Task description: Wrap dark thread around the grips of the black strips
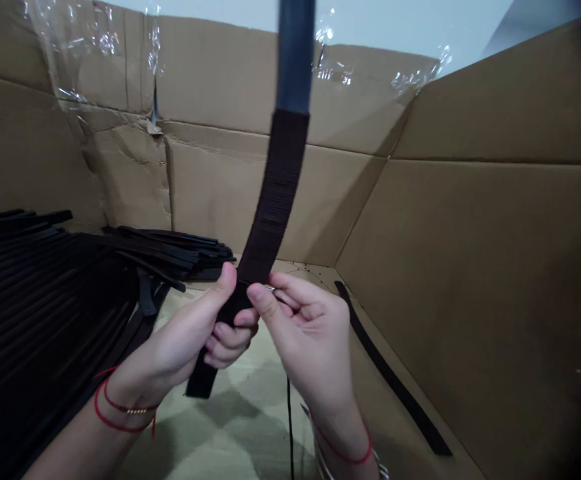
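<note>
A long black strap [295, 63] rises from my hands past the top of the head view, curving slightly. Its middle is covered by a dark brown ridged section [280, 193], which looks like closely wound cord. My left hand [210, 327] is closed round the strap just below this section, thumb along its edge, and the strap's cut end sticks out underneath. My right hand [310, 320] pinches at the strap's right edge, where a tiny shiny metal piece shows, too small to name. A thin dark cord [291, 427] hangs down from the right hand; the pinched part is hidden.
Cardboard walls [495, 267] stand at the back and both sides, with clear tape [105, 40] on the upper back wall. A large pile of black straps [45, 320] lies at left. One single black strap [395, 377] lies along the right wall.
</note>
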`<state>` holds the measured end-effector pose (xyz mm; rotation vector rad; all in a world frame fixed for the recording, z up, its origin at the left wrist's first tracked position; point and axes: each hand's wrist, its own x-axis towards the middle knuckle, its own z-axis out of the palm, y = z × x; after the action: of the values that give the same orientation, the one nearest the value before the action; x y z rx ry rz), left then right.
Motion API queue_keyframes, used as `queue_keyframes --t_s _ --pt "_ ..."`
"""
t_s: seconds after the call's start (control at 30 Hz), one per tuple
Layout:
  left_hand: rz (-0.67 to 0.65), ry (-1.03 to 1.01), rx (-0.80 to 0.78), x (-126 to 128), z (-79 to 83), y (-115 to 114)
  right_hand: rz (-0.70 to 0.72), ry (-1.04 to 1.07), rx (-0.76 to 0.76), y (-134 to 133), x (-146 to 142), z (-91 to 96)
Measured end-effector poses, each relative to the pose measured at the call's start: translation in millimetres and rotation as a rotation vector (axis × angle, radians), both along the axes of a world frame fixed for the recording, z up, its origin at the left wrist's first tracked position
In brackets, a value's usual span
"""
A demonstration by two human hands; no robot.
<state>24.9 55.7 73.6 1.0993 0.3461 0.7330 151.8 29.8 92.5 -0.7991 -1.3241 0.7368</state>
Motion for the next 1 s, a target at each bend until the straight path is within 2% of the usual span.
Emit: queue_keyframes --t_s 0.03,0.1,0.27,0.47,0.57,0.77,0.83,0.93,1.0 --pt "-0.082 -0.009 -0.032 -2 0.3 0 0.017 -0.004 -0.008 0 3 1.8" --pt "-0.162 -0.023 -0.034 -7 1.2 1 0.064 -0.005 -0.037 0 9 5.2" --pt "-0.215 -0.065 0.005 -14 4.4 -2 0.158 0.028 -0.104 0 17 4.5" --pt "-0.401 -0.186 -0.104 -15 7.8 -3 0.319 0.047 -0.130 1 18 1.0" --pt "-0.422 -0.184 -0.133 -15 8.1 -2 0.299 0.027 -0.138 1 20 2.7" --pt "-0.330 -0.052 -0.046 -17 1.8 -6 0.138 -0.032 -0.016 -7 17 5.2" --pt "-0.171 0.051 0.061 -18 1.1 -9 0.141 -0.026 0.025 -9 15 4.9" --pt "0.171 0.119 0.290 -16 3.9 -13 0.211 -0.048 0.028 -10 13 4.2" --pt "0.200 0.084 0.349 -13 6.0 -14 0.198 -0.084 0.012 -8 11 3.9"
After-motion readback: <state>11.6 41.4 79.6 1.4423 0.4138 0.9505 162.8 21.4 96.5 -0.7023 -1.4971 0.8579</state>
